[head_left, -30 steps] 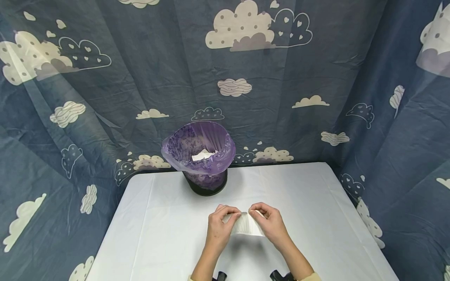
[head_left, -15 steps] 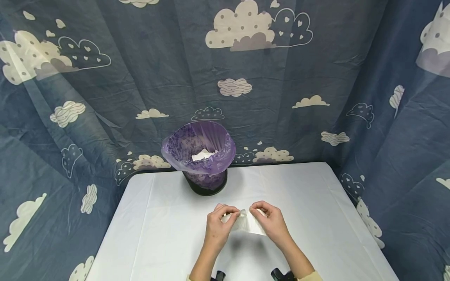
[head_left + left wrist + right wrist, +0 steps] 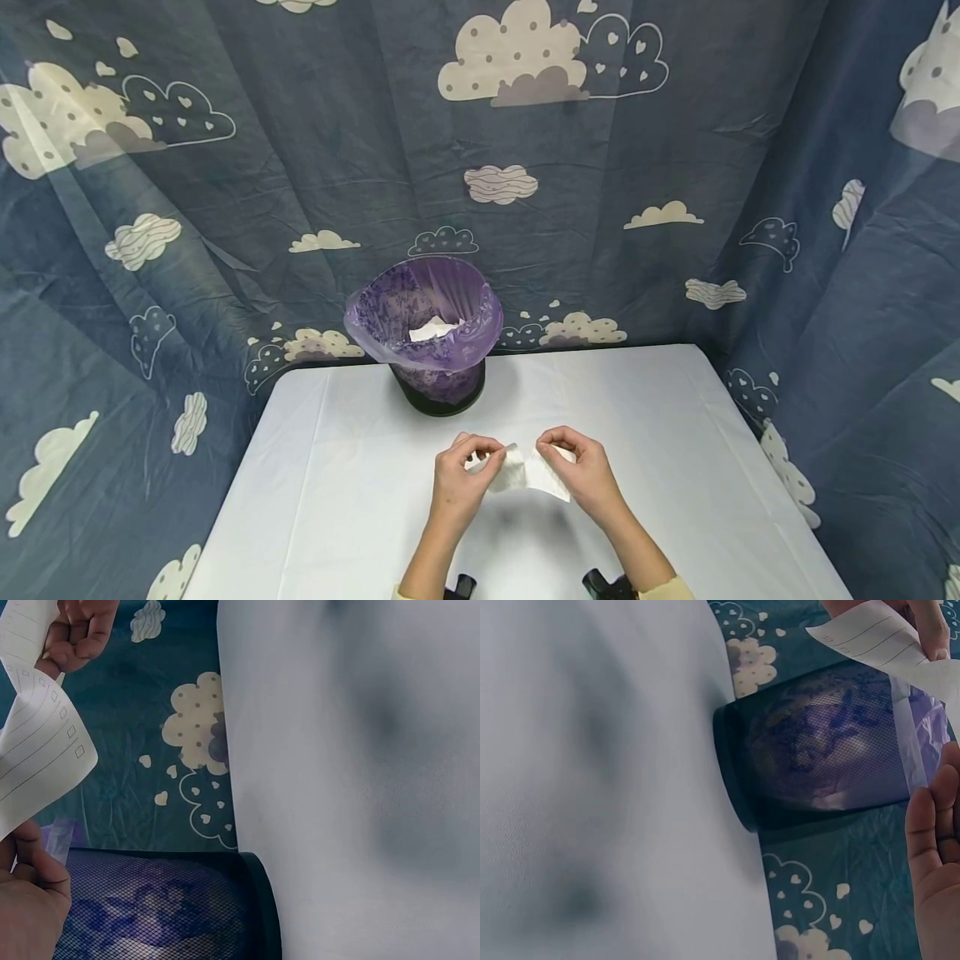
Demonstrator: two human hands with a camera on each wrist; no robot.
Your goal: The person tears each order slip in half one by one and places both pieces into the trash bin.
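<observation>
A small white sheet of paper [image 3: 542,477] hangs above the table between both hands. Printed lines and a row of little boxes show on this paper [image 3: 45,750] in the left wrist view. My left hand [image 3: 459,479] pinches its left part between thumb and fingers; my right hand [image 3: 583,471] pinches the right part. Between the fingertips the upper edge dips in a notch, and the two halves slant at different angles. In the right wrist view the paper [image 3: 877,636] looks bent, partly cut off by the frame edge.
Beyond the hands, at the back left of the white table [image 3: 637,417], stands a black mesh bin [image 3: 442,408] with a purple bag [image 3: 480,342] lining it. White paper scraps [image 3: 432,330] lie inside. A dark blue cloud-print curtain [image 3: 570,208] hangs behind and at the sides.
My hands have drawn slightly apart, the left one moving left and the right one a little right. The gap at the paper's upper edge has widened.
</observation>
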